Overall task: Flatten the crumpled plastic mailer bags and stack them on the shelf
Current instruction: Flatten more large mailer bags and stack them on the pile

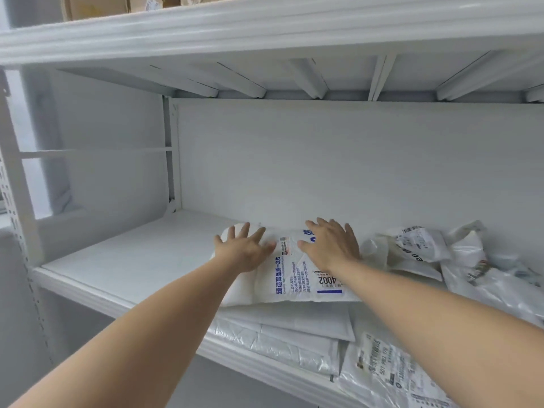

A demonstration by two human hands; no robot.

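Observation:
A white mailer bag with blue print (290, 278) lies on top of a stack of flattened white bags (294, 334) on the white shelf (123, 260). My left hand (244, 250) lies flat on the bag's left part, fingers spread. My right hand (331, 245) presses flat on its right part, fingers spread too. Neither hand grips anything. Crumpled mailer bags (418, 245) lie in a heap to the right of my right hand.
More wrinkled printed bags (382, 375) hang over the shelf's front edge at the lower right. The upper shelf (265, 28) carries cardboard boxes (97, 5). A perforated white upright (14, 201) stands at the left. The back panel is close behind the bags.

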